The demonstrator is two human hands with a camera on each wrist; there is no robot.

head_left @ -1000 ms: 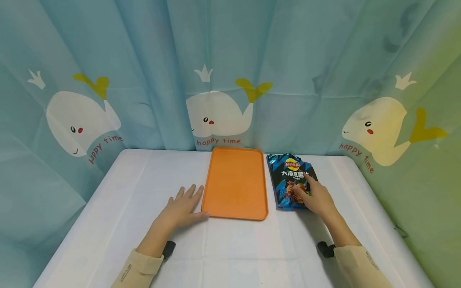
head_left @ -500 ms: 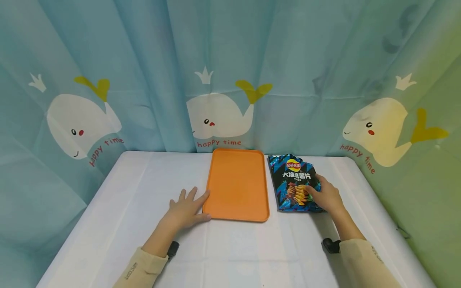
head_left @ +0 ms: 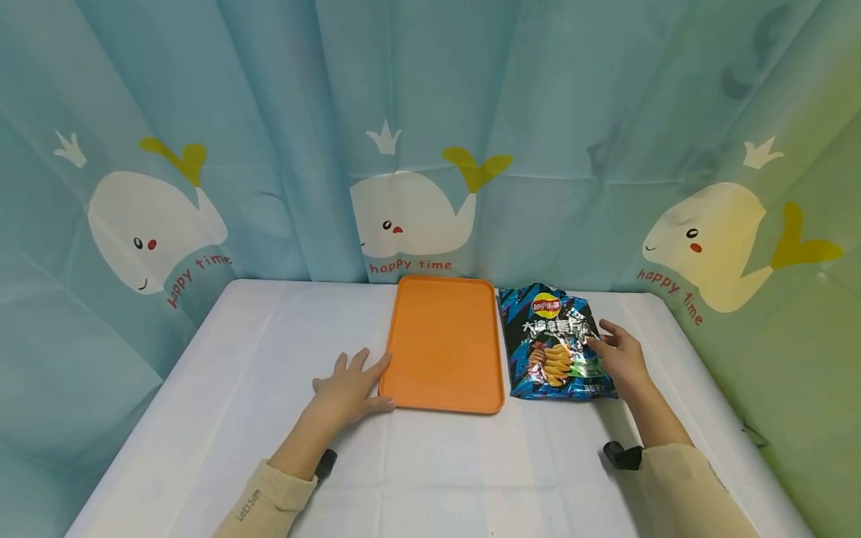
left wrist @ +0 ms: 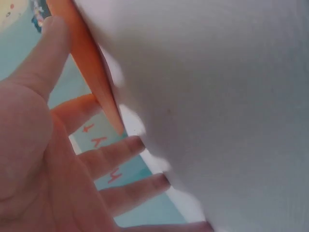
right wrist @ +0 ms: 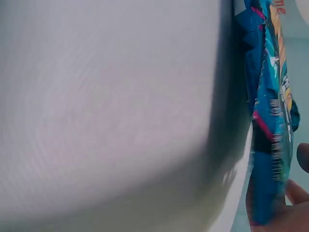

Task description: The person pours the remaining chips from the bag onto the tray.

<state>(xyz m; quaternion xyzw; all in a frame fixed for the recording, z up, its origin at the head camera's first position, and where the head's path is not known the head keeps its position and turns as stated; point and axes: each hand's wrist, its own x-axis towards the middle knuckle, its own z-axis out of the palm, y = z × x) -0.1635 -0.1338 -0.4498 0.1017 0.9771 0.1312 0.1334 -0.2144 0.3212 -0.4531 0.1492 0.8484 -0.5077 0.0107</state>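
A blue and black potato chip bag lies face up at the back right of the white table. At its right edge is my right hand, thumb over the edge and fingers beside it. In the right wrist view, the thumb stands apart from the chip bag, with other fingers close to its side. To the left, an orange tray lies flat. My left hand has its fingers spread, with thumb and index finger touching the tray's left edge. The left wrist view shows these fingers along the orange rim.
The white tablecloth covers the whole table. A blue curtain printed with whales hangs close behind the back edge and around both sides. Only a narrow strip separates the tray from the chip bag.
My right hand has moved right across the chip bag to its edge, and its thumb has come off the front. The bag now lies spread wider. My left hand shifted slightly right.
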